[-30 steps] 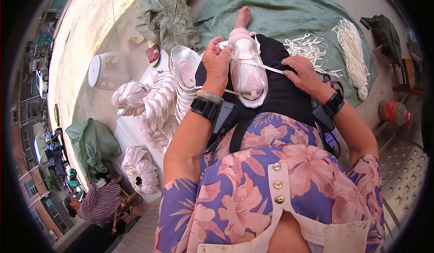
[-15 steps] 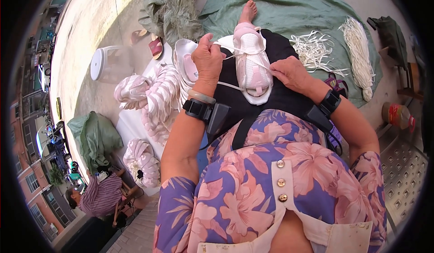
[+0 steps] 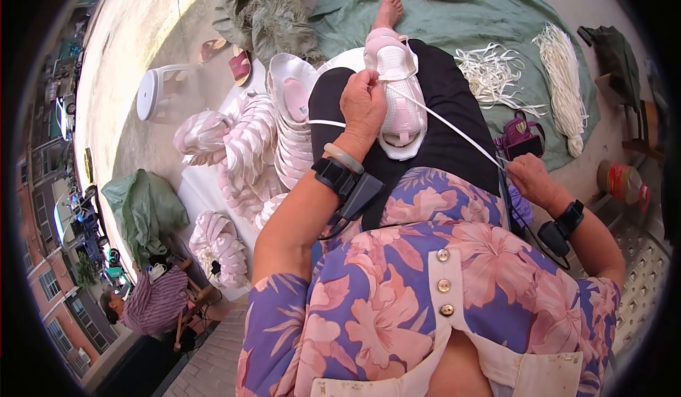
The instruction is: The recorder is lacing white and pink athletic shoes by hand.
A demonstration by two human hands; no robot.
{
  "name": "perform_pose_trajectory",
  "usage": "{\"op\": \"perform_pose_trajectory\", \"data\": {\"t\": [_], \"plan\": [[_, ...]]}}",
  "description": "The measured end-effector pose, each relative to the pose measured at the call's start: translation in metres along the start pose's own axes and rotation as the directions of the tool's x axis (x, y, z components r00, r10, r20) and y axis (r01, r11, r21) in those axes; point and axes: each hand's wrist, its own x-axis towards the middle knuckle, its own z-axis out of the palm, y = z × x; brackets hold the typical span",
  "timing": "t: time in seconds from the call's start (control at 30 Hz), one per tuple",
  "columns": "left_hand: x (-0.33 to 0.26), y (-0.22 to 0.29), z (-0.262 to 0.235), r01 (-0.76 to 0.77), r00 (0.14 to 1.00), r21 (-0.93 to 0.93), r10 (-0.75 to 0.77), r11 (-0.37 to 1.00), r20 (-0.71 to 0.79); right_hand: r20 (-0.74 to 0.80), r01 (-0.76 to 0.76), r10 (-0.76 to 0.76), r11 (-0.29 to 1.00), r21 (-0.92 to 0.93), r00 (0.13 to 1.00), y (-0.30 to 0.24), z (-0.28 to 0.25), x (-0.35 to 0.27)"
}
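Hiding part of the pink shoe [image 3: 397, 99], left hand [image 3: 363, 106] pinches lace [image 3: 443, 124].

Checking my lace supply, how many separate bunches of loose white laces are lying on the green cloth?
2: a spread heap of flat laces just right of the lap, and a long tied bundle further right near the cloth's edge. More may be hidden.

A green cloth [image 3: 454, 7] covers the ground ahead, with loose white laces [image 3: 493, 71] and a tied lace bundle [image 3: 564, 78] near its right edge. Rows of pink-and-white shoes [image 3: 241, 149] lie at its left edge, beside a toppled white stool [image 3: 152, 93].
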Motion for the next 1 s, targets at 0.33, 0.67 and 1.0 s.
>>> {"op": "perform_pose_trajectory", "data": {"t": [0.33,0.67,1.0], "plan": [[-0.001,0.005,-0.008,-0.005,0.997,0.05,0.002,0.999,0.077,-0.35,0.063,-0.003,0.985,0.162,0.937,-0.028,-0.006,0.118],[0.0,-0.008,-0.02,0.054,0.996,-0.022,-0.053,0.998,0.071,-0.09,0.236,-0.246,0.966,-0.108,0.965,-0.047,0.018,0.147],[0.005,0.004,-0.019,-0.098,0.995,0.101,0.096,0.99,0.019,-0.051,-0.278,0.302,0.923,0.267,0.952,-0.066,0.01,0.183]]}}
